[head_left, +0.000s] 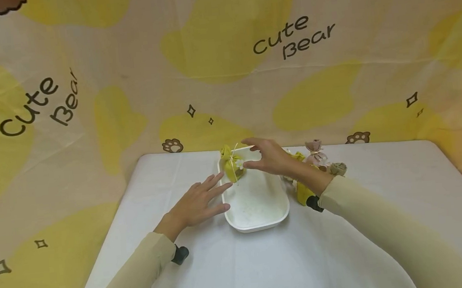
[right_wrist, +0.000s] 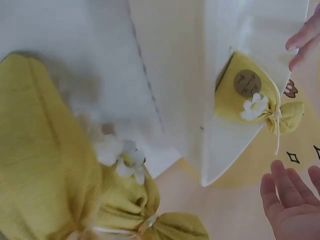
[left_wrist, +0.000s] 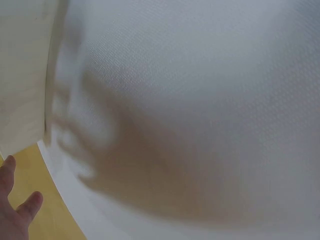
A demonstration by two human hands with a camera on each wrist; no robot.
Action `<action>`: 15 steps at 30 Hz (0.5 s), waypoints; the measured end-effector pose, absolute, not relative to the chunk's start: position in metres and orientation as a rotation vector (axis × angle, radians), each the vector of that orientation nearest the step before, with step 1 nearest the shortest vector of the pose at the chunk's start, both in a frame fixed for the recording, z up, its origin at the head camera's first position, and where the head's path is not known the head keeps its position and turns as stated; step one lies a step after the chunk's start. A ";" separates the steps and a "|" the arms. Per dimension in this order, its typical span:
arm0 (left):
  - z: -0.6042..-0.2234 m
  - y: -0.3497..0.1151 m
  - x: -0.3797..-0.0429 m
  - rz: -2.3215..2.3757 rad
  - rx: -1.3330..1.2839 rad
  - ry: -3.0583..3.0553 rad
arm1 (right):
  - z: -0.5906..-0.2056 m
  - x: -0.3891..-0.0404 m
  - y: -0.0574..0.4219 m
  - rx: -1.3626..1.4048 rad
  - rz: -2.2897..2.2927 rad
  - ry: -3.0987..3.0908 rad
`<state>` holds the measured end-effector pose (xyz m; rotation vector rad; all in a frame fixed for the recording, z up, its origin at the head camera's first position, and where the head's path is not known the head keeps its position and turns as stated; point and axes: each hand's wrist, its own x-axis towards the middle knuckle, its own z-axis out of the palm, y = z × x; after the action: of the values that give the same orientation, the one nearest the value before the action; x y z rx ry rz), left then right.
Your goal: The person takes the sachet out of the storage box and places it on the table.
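Observation:
A yellow drawstring sachet (head_left: 233, 168) with a white flower and a thin tie lies in the far left corner of a white tray (head_left: 259, 215). The right wrist view shows a round brown label on this sachet (right_wrist: 240, 87). Over the tray's far end is my right hand (head_left: 270, 156), thumb and fingers spread apart and just right of the sachet, holding nothing. My left hand (head_left: 197, 203) has its fingers stretched out at the tray's left rim; whether they touch it I cannot tell. Only part of the left hand (left_wrist: 17, 205) shows in the left wrist view.
Right of the tray, partly behind my right forearm, is a group of sachets: a yellow one (head_left: 304, 193), a pink one (head_left: 315, 152) and a greenish one (head_left: 338, 169). A white cloth (head_left: 210, 276) covers the table. Behind it hangs a yellow-patterned curtain (head_left: 226, 93).

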<state>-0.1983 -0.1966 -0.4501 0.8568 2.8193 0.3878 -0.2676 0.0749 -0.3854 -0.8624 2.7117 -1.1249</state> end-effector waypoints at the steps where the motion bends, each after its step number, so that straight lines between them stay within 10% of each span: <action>1: -0.450 -0.196 -0.198 0.388 0.856 2.820 | -0.386 -0.269 0.073 -0.859 -1.132 2.710; 15: -0.451 -0.196 -0.200 0.380 0.875 2.817 | -0.394 -0.281 0.044 -0.798 -1.120 2.684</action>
<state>-0.2004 -0.1964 -0.4505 0.8749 2.8165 0.3800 -0.2809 0.0441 -0.3938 -0.7978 2.6841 -1.1198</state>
